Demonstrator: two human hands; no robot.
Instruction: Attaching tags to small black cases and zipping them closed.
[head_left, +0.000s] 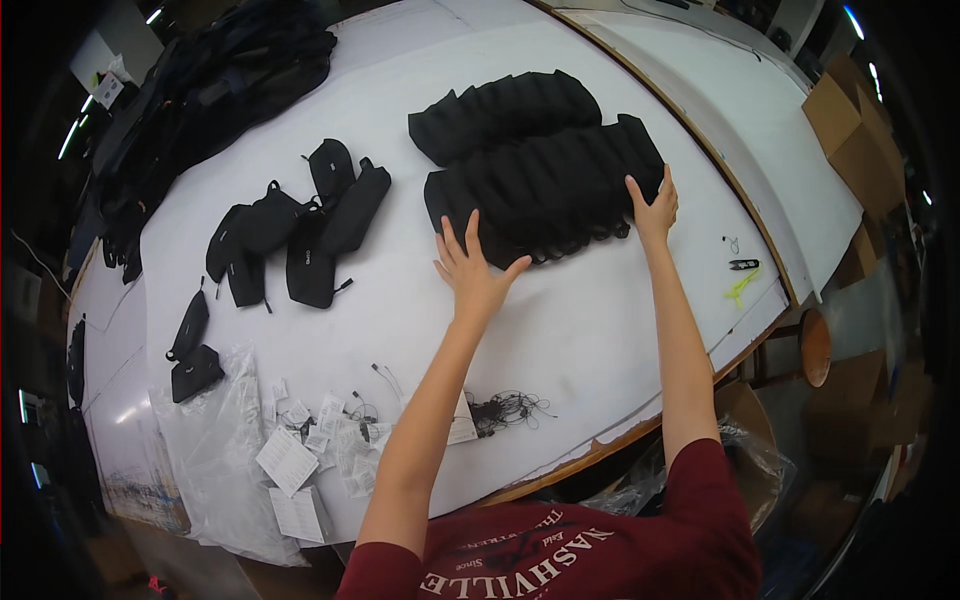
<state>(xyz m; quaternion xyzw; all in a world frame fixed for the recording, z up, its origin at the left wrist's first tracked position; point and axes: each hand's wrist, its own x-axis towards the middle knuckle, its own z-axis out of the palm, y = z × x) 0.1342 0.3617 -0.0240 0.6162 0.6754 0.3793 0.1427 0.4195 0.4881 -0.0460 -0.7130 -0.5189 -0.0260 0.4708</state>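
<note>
A long row of black zippered pouches (540, 190), packed side by side, lies on the white table. A second, shorter row of black pouches (505, 110) sits just behind it. My left hand (472, 274) has its fingers spread at the near left end of the long row, fingertips on or close to the fabric. At the right end, my right hand (655, 208) rests against the row with thumb and fingers apart. Neither hand is closed around a pouch. To the left, several loose black pouches (270, 222) overlap in a scattered group.
Clear plastic bags (215, 450), white paper tags (288, 460) and a tangle of black cords (505, 410) lie along the near edge. Small black thread snips (743, 265) and yellow string (740, 288) are at right. Dark fabric (220, 80) is heaped far left; cardboard boxes (855, 135) stand right.
</note>
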